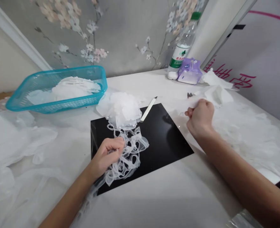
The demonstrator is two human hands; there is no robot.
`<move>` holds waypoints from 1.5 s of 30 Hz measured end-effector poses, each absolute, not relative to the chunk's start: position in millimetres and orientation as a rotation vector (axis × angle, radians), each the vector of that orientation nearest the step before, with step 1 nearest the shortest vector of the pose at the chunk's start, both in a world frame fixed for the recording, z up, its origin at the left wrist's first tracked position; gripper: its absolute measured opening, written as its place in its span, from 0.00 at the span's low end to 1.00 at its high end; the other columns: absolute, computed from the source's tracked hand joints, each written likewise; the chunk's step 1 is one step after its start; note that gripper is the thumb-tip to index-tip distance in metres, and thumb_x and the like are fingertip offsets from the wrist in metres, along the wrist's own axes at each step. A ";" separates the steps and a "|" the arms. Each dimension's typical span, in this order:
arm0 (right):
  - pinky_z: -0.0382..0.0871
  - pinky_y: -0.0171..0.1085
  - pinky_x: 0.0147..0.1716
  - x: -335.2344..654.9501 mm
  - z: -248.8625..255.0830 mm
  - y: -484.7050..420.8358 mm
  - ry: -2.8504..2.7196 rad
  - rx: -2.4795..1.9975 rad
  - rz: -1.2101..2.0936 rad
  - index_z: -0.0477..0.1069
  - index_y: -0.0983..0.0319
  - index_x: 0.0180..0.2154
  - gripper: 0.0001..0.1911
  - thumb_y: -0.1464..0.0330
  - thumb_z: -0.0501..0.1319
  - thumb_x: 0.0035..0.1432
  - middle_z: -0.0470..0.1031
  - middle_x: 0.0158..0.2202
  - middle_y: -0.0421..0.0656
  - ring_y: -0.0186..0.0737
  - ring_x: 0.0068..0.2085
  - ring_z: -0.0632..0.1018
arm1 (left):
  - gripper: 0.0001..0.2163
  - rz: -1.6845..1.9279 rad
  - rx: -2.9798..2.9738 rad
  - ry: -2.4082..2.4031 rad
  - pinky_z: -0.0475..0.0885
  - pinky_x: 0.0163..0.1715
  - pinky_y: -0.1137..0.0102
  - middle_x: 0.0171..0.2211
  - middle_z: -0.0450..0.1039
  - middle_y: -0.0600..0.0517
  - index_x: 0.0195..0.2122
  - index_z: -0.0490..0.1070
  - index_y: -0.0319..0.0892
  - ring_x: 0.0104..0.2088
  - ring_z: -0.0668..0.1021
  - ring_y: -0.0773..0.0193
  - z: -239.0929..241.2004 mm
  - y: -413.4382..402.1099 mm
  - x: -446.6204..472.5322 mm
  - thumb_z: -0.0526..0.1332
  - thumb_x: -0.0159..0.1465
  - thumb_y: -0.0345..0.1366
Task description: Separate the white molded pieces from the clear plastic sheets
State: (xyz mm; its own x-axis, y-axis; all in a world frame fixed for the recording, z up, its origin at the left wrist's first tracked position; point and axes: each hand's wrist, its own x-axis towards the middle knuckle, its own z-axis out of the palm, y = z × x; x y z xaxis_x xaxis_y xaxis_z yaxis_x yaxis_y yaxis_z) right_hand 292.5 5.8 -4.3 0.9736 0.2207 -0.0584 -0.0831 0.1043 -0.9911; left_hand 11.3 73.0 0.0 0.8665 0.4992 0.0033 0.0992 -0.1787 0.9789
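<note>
My left hand (108, 155) is closed on a strip of white ruffled tulle trim (128, 156) that lies bunched over a black board (159, 139). At the board's far edge sits a white gathered tulle puff (121, 109) with small beads. My right hand (200, 117) is closed in a fist to the right of the board, pinching the edge of a sheer white sheet (244, 133) spread over the table's right side. A thin white tool with a dark tip (148, 109) lies on the board's far edge, between the puff and my right hand.
A turquoise plastic basket (33, 107) with white tulle pieces stands at the back left. A clear water bottle (181, 53) and a purple tissue pack (189, 71) stand by the wall at the back right. Loose white fabric (14, 142) covers the left side.
</note>
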 end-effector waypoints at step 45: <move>0.47 0.49 0.58 186.9 4.8 -30.7 -2.288 -1.168 0.630 0.52 0.63 0.60 0.35 0.54 0.57 0.56 0.59 0.59 0.52 0.49 0.61 0.56 | 0.05 1.115 1.154 1.082 0.60 0.20 0.76 0.17 0.66 0.56 0.23 0.67 0.40 0.19 0.66 0.70 -3.5 79.0 20.0 0.55 0.54 0.34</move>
